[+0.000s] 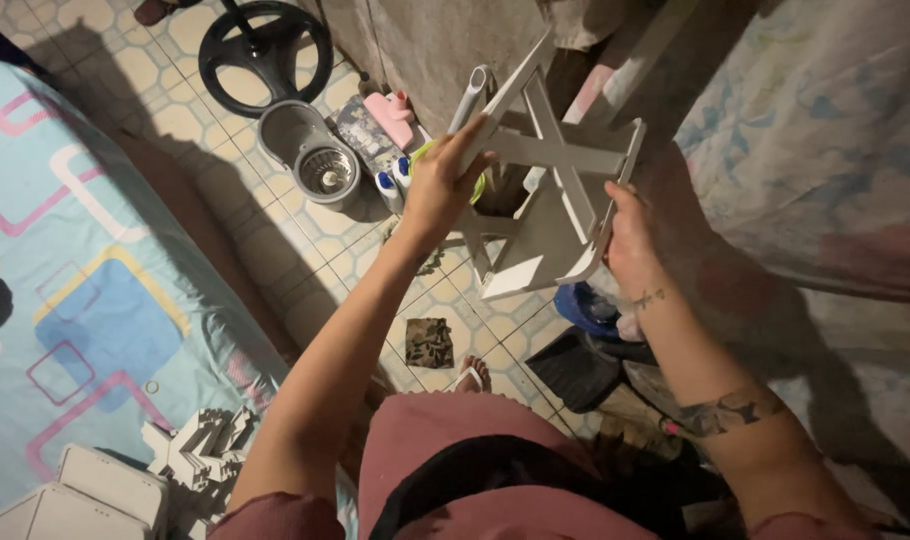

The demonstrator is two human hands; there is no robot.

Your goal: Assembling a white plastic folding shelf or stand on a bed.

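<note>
While both arms reach out over the tiled floor (275, 240), the person holds a white cross-braced frame (555, 190) up in the air between the 2 hands, tilted so its flat slats fan out toward the far right. The left hand (437, 190) grips the frame's left edge, fingers (467, 140) curled over a slanted slat and the thumb pressed against it. The right hand (625, 240) closes on the frame's right side, fingers wrapped round the edge and mostly hidden behind it, so how tightly they clamp cannot be told.

Far beyond the frame, on the floor, stands a grey mop bucket (310, 155) with a round spinner basket inside, and just behind it lies a black ring-shaped base (265, 45). Just right of the bucket sit a pink bottle (390, 115) and some small cleaning bottles. A patterned mattress (85, 270) in pale blue, pink and yellow fills the left side. Near the left corner, on the mattress edge, lie more white frame pieces (200, 450) beside 2 white boxes (105, 495). A bare foot (473, 375) shows on the tiles below the frame, next to a small dark patterned cloth (430, 342). A dark dustpan (575, 368) rests on the floor to the right.
</note>
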